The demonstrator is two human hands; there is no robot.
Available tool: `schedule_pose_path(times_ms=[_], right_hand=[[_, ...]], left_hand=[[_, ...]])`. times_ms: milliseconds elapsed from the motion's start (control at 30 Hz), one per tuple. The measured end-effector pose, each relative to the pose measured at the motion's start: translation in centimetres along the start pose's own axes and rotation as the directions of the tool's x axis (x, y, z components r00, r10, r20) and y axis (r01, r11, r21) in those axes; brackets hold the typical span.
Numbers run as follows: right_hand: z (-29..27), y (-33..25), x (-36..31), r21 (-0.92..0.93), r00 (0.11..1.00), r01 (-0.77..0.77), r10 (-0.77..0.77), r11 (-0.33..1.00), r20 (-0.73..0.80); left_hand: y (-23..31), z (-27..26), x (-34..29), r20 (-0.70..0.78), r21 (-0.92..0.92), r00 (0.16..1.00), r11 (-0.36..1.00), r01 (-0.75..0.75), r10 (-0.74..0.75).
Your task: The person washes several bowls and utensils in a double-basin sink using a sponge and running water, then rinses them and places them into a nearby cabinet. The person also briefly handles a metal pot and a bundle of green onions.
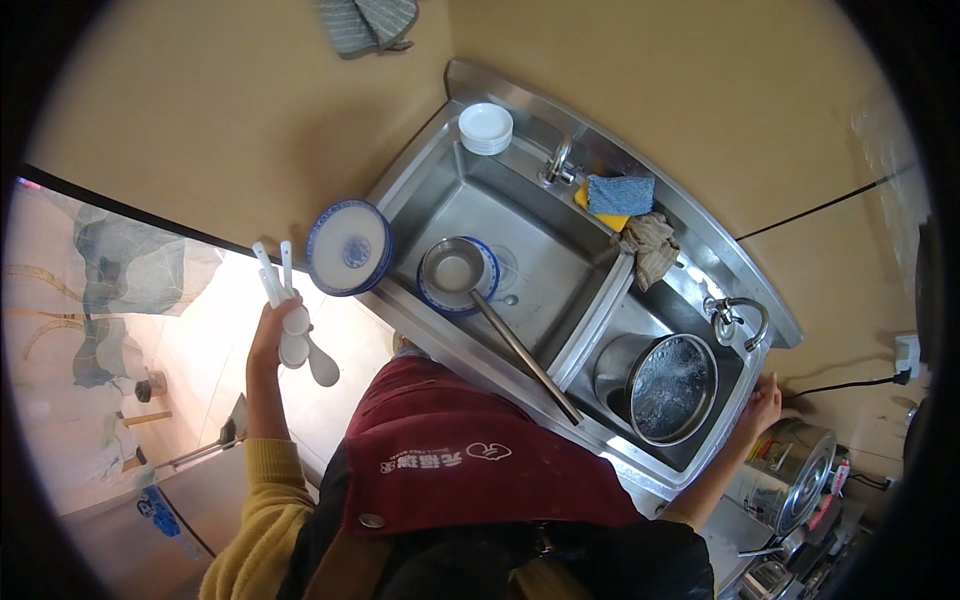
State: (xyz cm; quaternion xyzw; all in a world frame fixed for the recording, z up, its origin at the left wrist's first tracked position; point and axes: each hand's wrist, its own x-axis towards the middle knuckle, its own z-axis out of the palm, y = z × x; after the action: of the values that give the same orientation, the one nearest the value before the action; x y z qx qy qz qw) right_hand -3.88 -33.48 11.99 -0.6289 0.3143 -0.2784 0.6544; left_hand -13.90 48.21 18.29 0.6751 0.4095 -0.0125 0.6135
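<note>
I see the pot [672, 388] w/ water in the sink [560, 250]. Left hand [272, 330] grips white spoons [295, 330]; right hand [762, 405] rests spread on sink edge.

Steel sink [690, 235]: plates [485, 128], sponge [619, 193], rag [650, 247].

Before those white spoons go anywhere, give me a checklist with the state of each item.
1. Left hand grips the white spoons: ok.
2. Right hand free, resting at the sink edge: ok.
3. Left basin has open room: not ok, ladle and blue-rimmed bowl lie there.
4. Right basin free: not ok, steel pot fills it.
5. Blue-rimmed plates steady on the rim: cannot tell.
</note>
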Motion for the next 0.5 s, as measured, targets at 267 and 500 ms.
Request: schedule_pose_path(times_ms=[267, 500], right_hand=[[16.5, -2.1, -20.9, -0.411, 0.769, 0.470, -0.135, 0.781, 0.624], [40.1, 4.2, -43.0, -0.481, 0.231, -0.203, 0.519, 0.853, 0.823]], left_hand=[[-4.1, -0.7, 2.5, 0.069, -0.157, 0.995, 0.984, 0.079, -0.069], [-7.7, -0.9, 5.3, 0.154, -0.353, 0.988, 0.934, 0.052, 0.003]])
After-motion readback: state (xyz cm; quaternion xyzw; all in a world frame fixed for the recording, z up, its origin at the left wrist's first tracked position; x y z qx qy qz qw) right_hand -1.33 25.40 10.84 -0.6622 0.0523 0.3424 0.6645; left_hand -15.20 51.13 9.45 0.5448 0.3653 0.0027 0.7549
